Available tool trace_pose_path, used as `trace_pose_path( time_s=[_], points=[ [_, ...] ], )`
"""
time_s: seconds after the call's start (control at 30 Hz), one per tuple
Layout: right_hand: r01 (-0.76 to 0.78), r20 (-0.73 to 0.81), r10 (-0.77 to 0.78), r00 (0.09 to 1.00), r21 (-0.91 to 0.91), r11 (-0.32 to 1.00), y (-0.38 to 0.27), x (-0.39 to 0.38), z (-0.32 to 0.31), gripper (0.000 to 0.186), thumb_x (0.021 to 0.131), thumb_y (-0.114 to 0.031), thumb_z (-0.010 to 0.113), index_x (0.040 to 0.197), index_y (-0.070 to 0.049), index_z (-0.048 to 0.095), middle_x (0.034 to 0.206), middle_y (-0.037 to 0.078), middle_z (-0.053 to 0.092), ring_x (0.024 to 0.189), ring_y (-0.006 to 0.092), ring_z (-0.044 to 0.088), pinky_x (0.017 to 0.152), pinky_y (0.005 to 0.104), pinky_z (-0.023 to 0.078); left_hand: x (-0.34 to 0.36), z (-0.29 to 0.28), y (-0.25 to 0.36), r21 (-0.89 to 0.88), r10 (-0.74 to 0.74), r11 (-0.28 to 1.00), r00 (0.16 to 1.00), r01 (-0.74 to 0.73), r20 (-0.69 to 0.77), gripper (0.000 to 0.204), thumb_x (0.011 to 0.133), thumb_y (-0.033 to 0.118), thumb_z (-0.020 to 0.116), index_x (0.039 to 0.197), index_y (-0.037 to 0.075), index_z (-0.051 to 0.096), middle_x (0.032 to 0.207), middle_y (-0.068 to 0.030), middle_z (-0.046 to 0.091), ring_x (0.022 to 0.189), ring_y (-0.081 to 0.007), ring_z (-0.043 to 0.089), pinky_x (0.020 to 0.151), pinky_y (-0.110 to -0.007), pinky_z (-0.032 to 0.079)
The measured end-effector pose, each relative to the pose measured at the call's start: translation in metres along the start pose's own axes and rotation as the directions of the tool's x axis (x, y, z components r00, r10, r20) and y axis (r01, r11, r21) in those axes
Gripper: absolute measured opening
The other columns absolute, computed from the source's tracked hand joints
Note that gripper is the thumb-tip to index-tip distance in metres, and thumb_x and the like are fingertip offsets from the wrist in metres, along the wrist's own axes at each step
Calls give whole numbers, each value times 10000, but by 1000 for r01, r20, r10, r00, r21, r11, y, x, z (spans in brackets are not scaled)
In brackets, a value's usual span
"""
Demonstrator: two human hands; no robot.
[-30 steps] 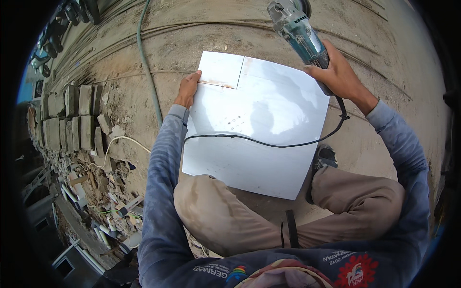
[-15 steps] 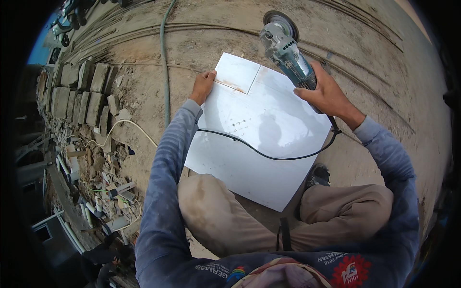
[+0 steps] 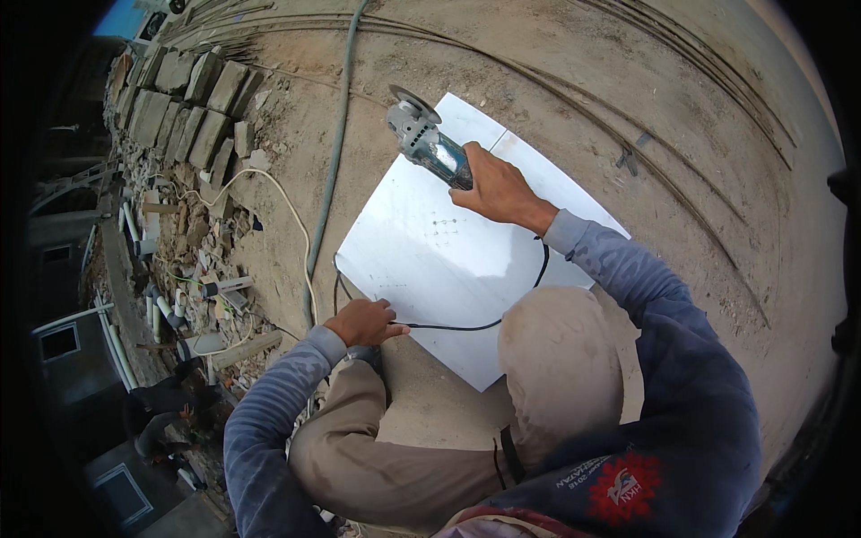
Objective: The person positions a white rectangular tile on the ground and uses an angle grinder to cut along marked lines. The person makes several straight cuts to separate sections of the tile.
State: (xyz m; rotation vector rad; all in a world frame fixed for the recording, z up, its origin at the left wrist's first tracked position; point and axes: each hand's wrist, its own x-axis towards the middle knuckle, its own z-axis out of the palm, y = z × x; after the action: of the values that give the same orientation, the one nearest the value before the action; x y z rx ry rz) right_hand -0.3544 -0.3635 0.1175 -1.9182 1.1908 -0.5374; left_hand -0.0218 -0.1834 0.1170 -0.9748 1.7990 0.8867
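Observation:
My right hand [image 3: 500, 188] is closed round the body of a teal and grey angle grinder [image 3: 441, 155]. The grinder is held above the far left part of a large white tile [image 3: 421, 260], with its disc [image 3: 415, 103] pointing away from me. Near the tile's left corner, my left hand [image 3: 363, 323] is closed on the black power cord [image 3: 457, 328], thumb and fingers pressed together. From there the cord curves across the tile toward the grinder. A thin dark line [image 3: 499, 140] crosses the tile's far end, partly hidden by the grinder.
A green hose [image 3: 339, 134] runs along the dirt ground left of the tile. Stacked concrete blocks [image 3: 184, 103] and rubble [image 3: 193, 242] with pipe pieces lie farther left. Long thin rods [image 3: 574, 94] stretch across the ground beyond. My bent knee [image 3: 560, 350] overlaps the tile's near right side.
My left hand has left the tile's far left edge and come back to the cord near my leg. The grinder has moved left and lower, over the tile. My knees have shifted.

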Motion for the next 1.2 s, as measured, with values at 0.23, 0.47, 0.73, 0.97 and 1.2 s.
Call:
trace_pose_path(
  time_s=[0.23, 0.47, 0.73, 0.97, 1.2],
  points=[
    [14, -41, -14, 999, 3, 1000, 12, 15, 61, 486, 811, -236, 752, 1124, 41, 502, 1022, 280, 667, 896, 489, 712, 780, 586, 592, 28, 73, 13, -911, -602, 214, 782, 353, 162, 886, 1092, 726, 310, 1387, -53, 609, 1045, -200, 741, 775, -270, 743, 673, -396, 635],
    [-30, -74, 36, 997, 79, 996, 33, 14, 93, 481, 820, -234, 753, 1126, 46, 510, 1031, 292, 668, 910, 488, 720, 789, 600, 588, 128, 138, 84, -696, -844, -451, 520, -558, 130, 726, 1150, 535, 409, 1527, -83, 464, 1451, -163, 604, 1280, -293, 599, 1107, -425, 488],
    [8, -146, 6, 989, 92, 996, 38, 31, 97, 462, 823, -214, 752, 1103, 66, 513, 990, 314, 668, 903, 506, 718, 806, 607, 588, 130, 120, 91, -591, -906, -397, 402, -702, 132, 646, 1160, 455, 452, 1526, -77, 473, 1481, -200, 588, 1314, -315, 586, 1142, -426, 471],
    [9, -183, 2, 983, 61, 998, 40, 36, 94, 473, 818, -211, 747, 1108, 85, 519, 992, 326, 675, 913, 516, 723, 808, 607, 591, 133, 122, 90, -611, -916, -376, 378, -696, 133, 638, 1162, 454, 450, 1529, -68, 475, 1491, -210, 579, 1331, -326, 583, 1150, -429, 469],
    [-17, -131, 25, 991, 65, 998, 40, 44, 95, 500, 818, -222, 750, 1140, 99, 542, 1039, 343, 686, 942, 515, 729, 858, 600, 591, 142, 130, 82, -613, -911, -366, 403, -700, 84, 649, 1166, 459, 427, 1552, -63, 442, 1504, -215, 567, 1352, -335, 572, 1162, -441, 458]
  ],
)
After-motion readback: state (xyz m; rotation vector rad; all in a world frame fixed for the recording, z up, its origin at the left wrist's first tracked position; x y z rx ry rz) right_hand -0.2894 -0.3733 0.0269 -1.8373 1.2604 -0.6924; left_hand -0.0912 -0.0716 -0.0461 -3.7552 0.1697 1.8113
